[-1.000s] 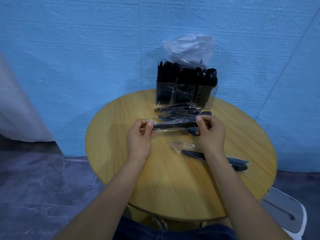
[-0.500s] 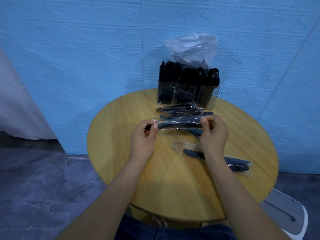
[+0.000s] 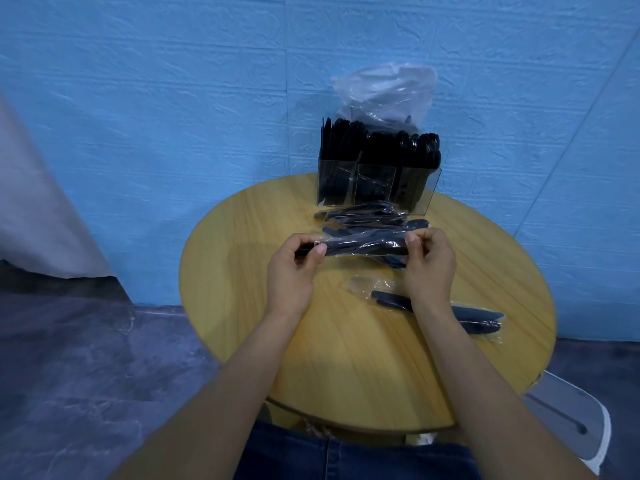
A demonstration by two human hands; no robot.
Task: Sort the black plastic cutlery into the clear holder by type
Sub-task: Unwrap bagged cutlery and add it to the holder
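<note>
Over the round wooden table [image 3: 346, 358], both hands hold a clear-wrapped packet of black cutlery [image 3: 363, 247] level. My left hand [image 3: 294, 271] pinches its left end, where black handles poke out of the wrap. My right hand [image 3: 429, 265] pinches the right end. Behind it lie more wrapped packets [image 3: 363, 216]. The clear holder [image 3: 377, 181] stands at the table's far edge, with three compartments packed with upright black cutlery. Another wrapped packet [image 3: 481, 320] lies on the table under my right forearm.
A crumpled clear plastic bag [image 3: 384, 95] stands behind the holder against the blue wall. A white chair [image 3: 568, 420] shows at the lower right beside the table. A pale cloth [image 3: 41, 209] hangs at the left. Dark marbled floor lies to the left.
Black handles now stick out of the wrap at my left hand. Both hands and the packet stay in much the same place above the table.
</note>
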